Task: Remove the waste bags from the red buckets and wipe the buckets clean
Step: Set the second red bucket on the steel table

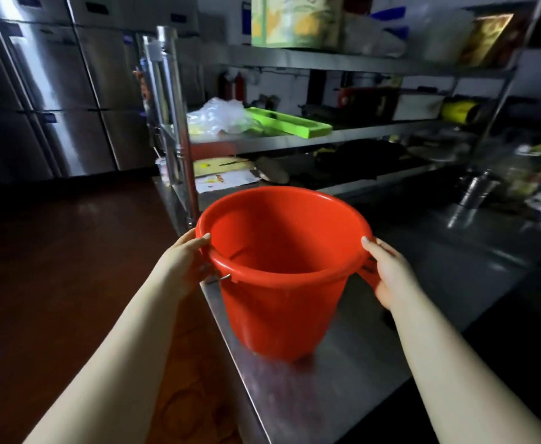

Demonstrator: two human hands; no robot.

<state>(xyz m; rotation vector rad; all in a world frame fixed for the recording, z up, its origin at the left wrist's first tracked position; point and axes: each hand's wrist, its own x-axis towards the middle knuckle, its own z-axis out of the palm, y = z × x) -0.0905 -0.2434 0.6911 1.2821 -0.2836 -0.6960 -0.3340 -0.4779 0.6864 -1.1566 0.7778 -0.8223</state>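
A red plastic bucket point(278, 283) stands upright near the left edge of a steel counter point(343, 379). Its inside is bare, with no bag in it. My left hand point(184, 261) grips the bucket's left rim, thumb over the top. My right hand point(391, 270) grips the right rim the same way, fingers curled under the lip. A metal handle end point(222, 278) sticks out below the left rim.
A steel shelf rack point(294, 142) rises behind the bucket, holding a clear plastic bag point(218, 118), a green tray point(290, 123) and papers point(227, 181). Steel refrigerators point(54, 91) line the far left. Dark reddish floor point(54, 267) lies to the left of the counter.
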